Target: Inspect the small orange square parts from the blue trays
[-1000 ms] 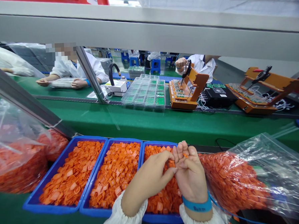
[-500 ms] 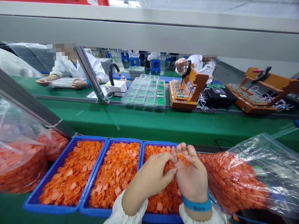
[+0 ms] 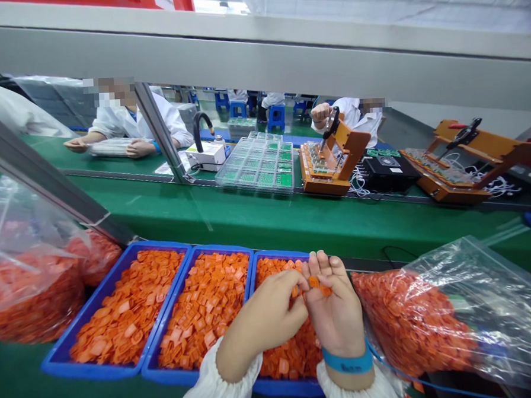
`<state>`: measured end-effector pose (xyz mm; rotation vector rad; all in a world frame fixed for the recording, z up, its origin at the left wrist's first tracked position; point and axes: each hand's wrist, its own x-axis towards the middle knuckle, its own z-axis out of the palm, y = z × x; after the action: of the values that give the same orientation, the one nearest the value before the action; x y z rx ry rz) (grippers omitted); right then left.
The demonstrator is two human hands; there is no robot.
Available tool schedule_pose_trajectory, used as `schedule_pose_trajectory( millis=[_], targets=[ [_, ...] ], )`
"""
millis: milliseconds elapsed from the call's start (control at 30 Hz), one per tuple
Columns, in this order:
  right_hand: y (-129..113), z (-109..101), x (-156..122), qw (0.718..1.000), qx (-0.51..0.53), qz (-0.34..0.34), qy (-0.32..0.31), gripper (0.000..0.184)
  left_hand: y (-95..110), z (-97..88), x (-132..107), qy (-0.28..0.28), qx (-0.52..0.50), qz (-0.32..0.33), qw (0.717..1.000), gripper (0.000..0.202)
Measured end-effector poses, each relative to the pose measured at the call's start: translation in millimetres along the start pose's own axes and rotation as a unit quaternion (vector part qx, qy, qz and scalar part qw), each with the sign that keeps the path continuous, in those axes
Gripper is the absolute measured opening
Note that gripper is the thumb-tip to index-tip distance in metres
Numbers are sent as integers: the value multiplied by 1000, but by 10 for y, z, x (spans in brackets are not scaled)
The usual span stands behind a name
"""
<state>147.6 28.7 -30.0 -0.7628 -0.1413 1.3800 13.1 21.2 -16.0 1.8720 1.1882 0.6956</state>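
My right hand (image 3: 336,314) is palm up, a blue wristband (image 3: 347,361) round its wrist. Small orange plastic pieces (image 3: 314,282) lie on its curled fingers, partly under the thumb. My left hand (image 3: 271,308) reaches across from the left, fingers bent, its index fingertip against the right hand's fingers beside the pieces. Whether the left fingertips grip a piece is hidden. Both hands are over the right-hand blue tray (image 3: 288,388), which is full of similar orange pieces.
Two more blue trays (image 3: 94,372) of orange pieces stand to the left. Clear bags of orange pieces lie at left (image 3: 30,294) and right (image 3: 418,316). A metal frame post (image 3: 45,157) slants at left. Across the green bench are orange fixtures (image 3: 331,183), stacked clear trays (image 3: 259,163) and co-workers.
My right hand has shifted slightly left and turned a little. The orange pieces on its fingers show more clearly now. My left hand stays nearly in place, its fingers slightly moved.
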Motion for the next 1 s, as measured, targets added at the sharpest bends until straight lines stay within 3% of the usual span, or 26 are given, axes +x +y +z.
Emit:
schedule_pose_trajectory(
  millis=[500,1000],
  targets=[
    [-1,-3,4,1000,5,-4,-30,41,-78,51,39,31,-13,10,999,23],
    [-2,5,-16,999,-15,-35,-11,48,-21,21,49,15,-10,-8,1000,9]
  ],
)
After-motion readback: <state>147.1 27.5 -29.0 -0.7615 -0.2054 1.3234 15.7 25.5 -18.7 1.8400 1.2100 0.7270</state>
